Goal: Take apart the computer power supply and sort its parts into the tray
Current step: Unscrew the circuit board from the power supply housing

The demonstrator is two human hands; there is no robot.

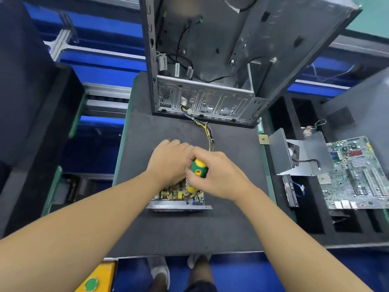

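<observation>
The opened power supply (179, 204) lies on the black mat (189, 230), its circuit board with yellow components showing. My right hand (219, 175) grips a green and yellow screwdriver (199, 168), whose shaft points down into the near right part of the board. My left hand (168, 163) rests on top of the supply, covering its far half; I cannot see how its fingers lie. A bundle of yellow and purple wires (207, 131) runs from the supply up to the computer case (210, 60). The black foam tray (311, 220) sits to the right.
The empty case stands upright at the mat's far edge. In the tray lie a grey metal cover (303, 152), a motherboard (362, 173), a slim black part (290, 192) and a small chip (263, 140). A yellow box with a green button (94, 281) is at the near left.
</observation>
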